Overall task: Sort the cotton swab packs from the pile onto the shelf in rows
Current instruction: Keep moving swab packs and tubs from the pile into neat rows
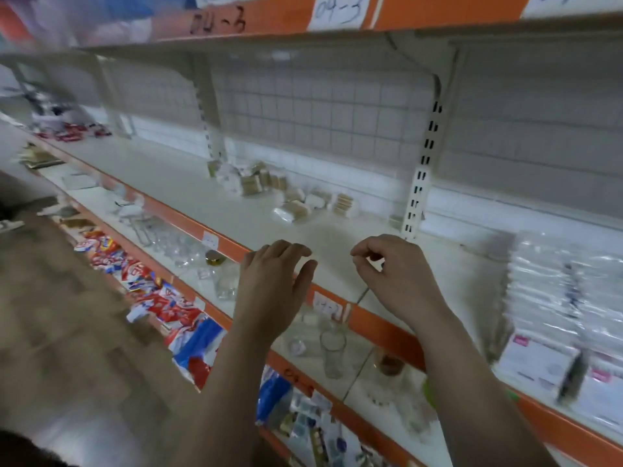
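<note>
Several cotton swab packs (269, 185) lie in a loose pile at the back of the white shelf (188, 193), clear bags with tan sticks and white tips. More of them (342, 202) trail to the right toward a slotted upright. My left hand (274, 281) hovers over the shelf's front edge with relaxed fingers, holding nothing. My right hand (391, 274) hangs beside it, fingers loosely curled, nothing visible in it. Both hands are well short of the pile. The picture is blurred.
Stacked clear plastic packets (556, 298) fill the shelf at the right. The shelf below holds glass jars and cups (332, 348). Lower still lie red, white and blue packets (161, 298). An orange-edged shelf (269, 18) hangs overhead. The slotted upright (421, 170) stands right of the pile.
</note>
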Motion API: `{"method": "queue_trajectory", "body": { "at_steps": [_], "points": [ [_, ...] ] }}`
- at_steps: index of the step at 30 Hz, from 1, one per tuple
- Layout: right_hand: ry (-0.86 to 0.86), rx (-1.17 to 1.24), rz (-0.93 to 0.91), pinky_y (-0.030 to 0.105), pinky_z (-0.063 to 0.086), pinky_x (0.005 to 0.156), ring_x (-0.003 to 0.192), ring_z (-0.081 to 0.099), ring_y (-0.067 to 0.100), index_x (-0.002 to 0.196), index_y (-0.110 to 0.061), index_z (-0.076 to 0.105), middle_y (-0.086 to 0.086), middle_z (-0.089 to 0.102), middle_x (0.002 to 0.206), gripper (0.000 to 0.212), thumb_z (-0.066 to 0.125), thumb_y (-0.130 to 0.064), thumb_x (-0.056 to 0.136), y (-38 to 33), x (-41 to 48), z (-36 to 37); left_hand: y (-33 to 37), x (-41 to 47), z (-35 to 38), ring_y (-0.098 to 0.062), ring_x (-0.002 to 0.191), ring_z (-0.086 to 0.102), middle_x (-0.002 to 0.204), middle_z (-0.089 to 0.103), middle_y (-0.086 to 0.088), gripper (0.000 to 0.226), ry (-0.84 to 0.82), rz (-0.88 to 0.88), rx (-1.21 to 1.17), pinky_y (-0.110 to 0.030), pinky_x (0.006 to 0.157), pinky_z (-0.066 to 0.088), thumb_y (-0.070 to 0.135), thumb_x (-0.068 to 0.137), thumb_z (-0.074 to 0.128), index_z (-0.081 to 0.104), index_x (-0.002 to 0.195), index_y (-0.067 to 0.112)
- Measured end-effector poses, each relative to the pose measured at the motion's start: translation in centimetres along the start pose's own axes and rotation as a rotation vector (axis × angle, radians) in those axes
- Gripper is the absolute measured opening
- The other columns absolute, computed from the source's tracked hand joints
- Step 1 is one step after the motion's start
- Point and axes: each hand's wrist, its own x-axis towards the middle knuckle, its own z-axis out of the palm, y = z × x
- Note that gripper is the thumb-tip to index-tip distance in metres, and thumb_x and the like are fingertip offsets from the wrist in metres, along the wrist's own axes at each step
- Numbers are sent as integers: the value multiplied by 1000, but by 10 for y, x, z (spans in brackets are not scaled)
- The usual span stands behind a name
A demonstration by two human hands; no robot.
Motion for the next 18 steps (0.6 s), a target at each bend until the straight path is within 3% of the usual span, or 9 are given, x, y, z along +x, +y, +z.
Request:
{"method": "queue_trajectory", "body": {
  "at_steps": [8, 14, 18],
  "points": [
    [-71, 71, -10, 16, 42, 73, 87, 56, 2, 94, -29, 68, -15, 62, 94, 11, 59, -24, 89, -69, 50, 106, -113, -11, -35, -16, 99, 60, 108, 64, 8, 41, -39, -89, 56, -39, 91, 40, 49, 92, 34, 63, 110, 28],
    [-132, 86, -25, 24, 46, 77, 87, 56, 5, 97, -26, 68, -10, 61, 99, 12, 59, -24, 89, -95, 90, 159, -174, -8, -34, -19, 102, 60, 113, 62, 5, 27, -29, -177, 30, -34, 88, 35, 39, 92, 53, 63, 114, 27],
    [-124, 106, -29, 24, 46, 79, 89, 55, 5, 100, -26, 67, -11, 60, 102, 14, 59, -26, 89, -102, 128, 195, -216, 10, -29, -14, 106, 57, 117, 60, 8, 39, -44, -190, 64, -31, 90, 32, 50, 93, 37, 61, 116, 29]
  ]
}}
